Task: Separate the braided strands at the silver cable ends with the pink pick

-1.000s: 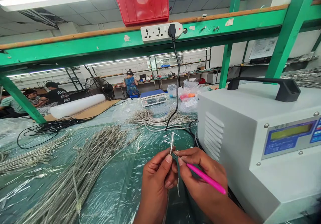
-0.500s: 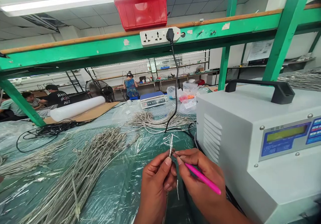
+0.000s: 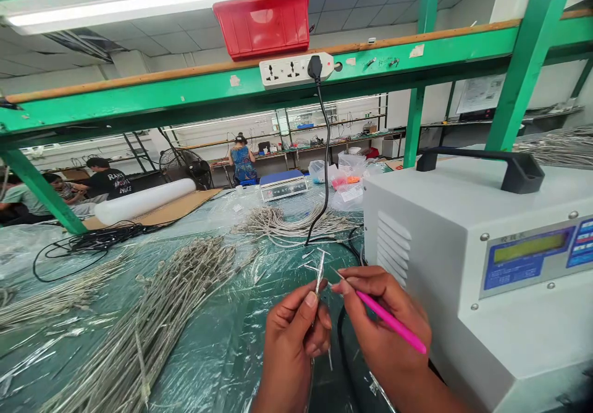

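My left hand (image 3: 296,323) pinches a thin cable with a shiny, foil-like end (image 3: 320,271) pointing up between thumb and forefinger. Its lower length runs down beside the wrist. Just to the right, my right hand (image 3: 384,317) is closed on pink tweezers (image 3: 393,321). Their two thin metal tips are parted and sit a little right of the cable end, apart from it as far as I can see. Small pale scraps (image 3: 309,266) lie on the table behind the cable.
A grey machine (image 3: 417,228) with a display stands close on my right. Bundles of grey cables (image 3: 152,314) cover the left side, with more cables (image 3: 287,221) behind. A black power cord (image 3: 327,154) hangs from the socket strip (image 3: 296,70). A scale (image 3: 283,186) stands farther back.
My right hand has moved right with the tweezers, drawing their tips away from the cable end. The cable end has shifted slightly right and tilted in my left hand.
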### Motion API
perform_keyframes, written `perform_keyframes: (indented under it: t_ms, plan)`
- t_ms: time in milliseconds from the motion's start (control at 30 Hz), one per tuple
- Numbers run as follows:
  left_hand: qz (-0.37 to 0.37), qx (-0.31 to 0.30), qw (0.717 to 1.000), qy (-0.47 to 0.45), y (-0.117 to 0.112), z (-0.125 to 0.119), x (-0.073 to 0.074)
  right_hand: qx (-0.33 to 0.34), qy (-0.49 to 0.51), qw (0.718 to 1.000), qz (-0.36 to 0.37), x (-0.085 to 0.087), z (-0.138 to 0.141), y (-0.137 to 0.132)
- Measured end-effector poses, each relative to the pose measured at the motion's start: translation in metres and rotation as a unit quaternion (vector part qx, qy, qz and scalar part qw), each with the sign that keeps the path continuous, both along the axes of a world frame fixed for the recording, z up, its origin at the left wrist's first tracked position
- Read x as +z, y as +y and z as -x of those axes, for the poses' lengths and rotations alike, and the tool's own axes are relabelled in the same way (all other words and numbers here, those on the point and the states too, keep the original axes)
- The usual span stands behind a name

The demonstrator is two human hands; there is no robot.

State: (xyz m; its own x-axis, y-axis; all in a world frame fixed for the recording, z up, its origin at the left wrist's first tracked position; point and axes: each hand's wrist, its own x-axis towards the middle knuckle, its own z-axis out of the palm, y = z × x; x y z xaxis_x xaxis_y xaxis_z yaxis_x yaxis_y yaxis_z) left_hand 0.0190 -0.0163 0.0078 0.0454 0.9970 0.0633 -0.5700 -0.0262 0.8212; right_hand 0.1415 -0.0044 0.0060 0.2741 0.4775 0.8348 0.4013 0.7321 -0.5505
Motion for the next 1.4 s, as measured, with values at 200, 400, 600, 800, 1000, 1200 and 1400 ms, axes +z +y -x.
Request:
perform_keyframes:
  t_ms: [200,400,600,800,1000,1200,1400]
  plan:
    - [0.004,0.012,1.000,-0.010,0.001,0.000,0.002,0.056,-0.055,0.997,-0.013,-0.007,0.003,-0.003]
    - [0.017,0.028,0.999,-0.008,0.000,-0.002,0.003,0.063,-0.055,0.997,-0.001,-0.009,0.003,-0.002]
    - [0.021,0.033,0.999,-0.001,0.000,-0.001,0.002,0.068,-0.065,0.995,-0.011,-0.004,0.003,-0.002]
    - [0.021,0.033,0.999,0.000,0.002,-0.001,0.002,0.068,-0.064,0.996,-0.012,-0.004,0.003,-0.001]
    - [0.020,0.021,1.000,0.000,0.001,0.000,0.002,0.061,-0.058,0.996,-0.005,-0.002,0.004,-0.002]
    - [0.016,0.023,1.000,0.013,0.001,0.000,0.002,0.054,-0.042,0.998,0.004,-0.004,0.004,0.001]
    - [0.006,0.006,0.999,0.034,-0.001,-0.001,0.002,0.027,-0.024,0.999,0.008,0.001,0.001,0.003]
